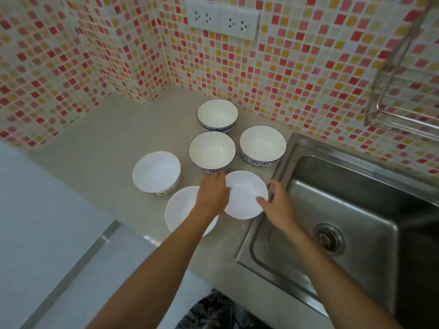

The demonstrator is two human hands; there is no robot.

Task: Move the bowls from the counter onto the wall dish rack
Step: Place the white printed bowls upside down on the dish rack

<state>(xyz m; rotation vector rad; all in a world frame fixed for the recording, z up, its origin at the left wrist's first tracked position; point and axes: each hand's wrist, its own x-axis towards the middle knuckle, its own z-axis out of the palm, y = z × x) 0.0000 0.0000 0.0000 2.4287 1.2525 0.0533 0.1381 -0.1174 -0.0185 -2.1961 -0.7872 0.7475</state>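
Several white bowls stand on the beige counter point(102, 143). Three with blue-patterned outsides sit at the back: one near the wall point(217, 115), one in the middle point(211, 150), one to its right point(262, 144). Plain white bowls lie nearer: one at the left point(155, 170), one in front point(181, 210) partly under my left forearm, one shallow bowl point(244, 194) beside the sink. My left hand point(212, 194) rests on that shallow bowl's left rim. My right hand point(275, 203) touches its right rim, thumb on the edge. The wire wall dish rack point(399, 91) hangs at the upper right.
A steel sink point(344, 210) with a drain lies right of the bowls. A double wall socket point(222, 20) sits on the mosaic tile wall above the counter. The counter's front edge drops to a pale floor at the left, with a dark patterned mat below.
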